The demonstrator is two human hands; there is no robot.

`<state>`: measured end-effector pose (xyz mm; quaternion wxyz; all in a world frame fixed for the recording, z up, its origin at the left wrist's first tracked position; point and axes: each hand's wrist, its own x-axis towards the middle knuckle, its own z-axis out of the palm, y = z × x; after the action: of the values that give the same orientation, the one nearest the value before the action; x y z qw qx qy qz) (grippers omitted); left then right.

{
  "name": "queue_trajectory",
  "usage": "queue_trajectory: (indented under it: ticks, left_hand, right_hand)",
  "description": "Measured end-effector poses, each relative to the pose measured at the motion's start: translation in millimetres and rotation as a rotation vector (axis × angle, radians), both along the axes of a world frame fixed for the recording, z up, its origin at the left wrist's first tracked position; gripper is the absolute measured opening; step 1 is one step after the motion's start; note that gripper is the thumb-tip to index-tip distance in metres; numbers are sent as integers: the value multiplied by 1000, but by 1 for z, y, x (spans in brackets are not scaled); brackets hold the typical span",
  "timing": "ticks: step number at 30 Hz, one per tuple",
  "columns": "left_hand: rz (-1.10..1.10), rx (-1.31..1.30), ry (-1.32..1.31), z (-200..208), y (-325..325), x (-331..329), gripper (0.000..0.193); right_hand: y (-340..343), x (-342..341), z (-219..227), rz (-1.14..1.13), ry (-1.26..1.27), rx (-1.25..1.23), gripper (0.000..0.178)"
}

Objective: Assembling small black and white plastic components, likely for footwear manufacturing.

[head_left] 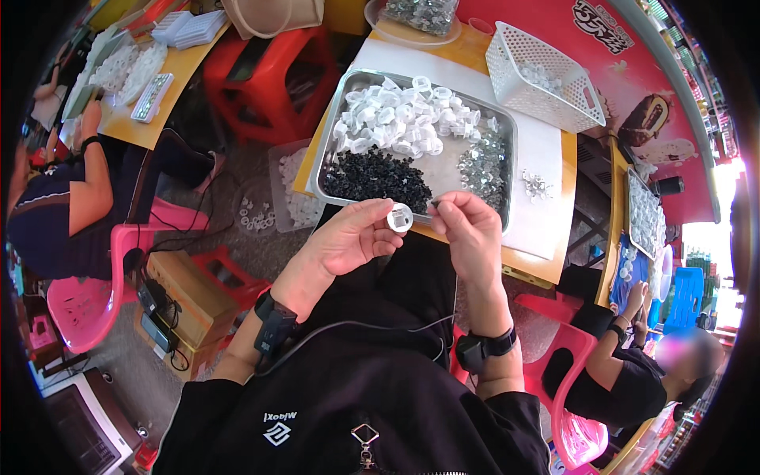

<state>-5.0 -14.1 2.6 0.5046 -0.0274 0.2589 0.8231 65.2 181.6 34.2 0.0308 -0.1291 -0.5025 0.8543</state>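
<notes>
Fingers of the left hand (pixel 348 237) pinch a round white cap (pixel 400 218); the right hand (pixel 469 231) nips a tiny dark piece (pixel 434 203).
Both are held apart at the near edge of a metal tray (pixel 443 168) on the surface (pixel 568 158); loose caps (pixel 400 119) pile along its far edge, black pieces (pixel 376 176) its near left corner.

The table (pixel 568 170) carried a white sheet (pixel 546 226), a basket (pixel 538 99) and a dish (pixel 427 39); the sheet bore a tray (pixel 445 171) and loose parts (pixel 536 187).
</notes>
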Motion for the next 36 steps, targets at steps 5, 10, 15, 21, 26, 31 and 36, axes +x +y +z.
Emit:
queue_trajectory:
  ticks: [5, 10, 15, 21, 26, 31, 36]
  left_hand:
    - [-21, -16, -21, 7, 1, 3, 20]
    - [-24, -15, 11, 8, 1, 5, 19]
    - [-19, -12, 16, 9, 0, 7, 19]
    - [-9, -20, 29, 9, 0, 8, 17]
    - [34, -70, 48, 5, 0, 10, 14]
    - [16, -102, 98, -3, 4, 9, 14]
    - [-7, -86, 120, -13, -2, 4, 17]
  right_hand:
    - [-14, -1, 25, 20, 337, 956, 13]
    - [-21, -1, 30, 33, 329, 1057, 16]
    - [-21, -2, 22, 64, 371, 1155, 18]
    - [-23, -1, 21, -12, 501, 1347, 20]
    - [-25, 0, 22, -41, 585, 1416, 21]
    - [-20, -2, 11, -27, 605, 1406, 22]
    - [-27, -1, 10, 70, 252, 1019, 16]
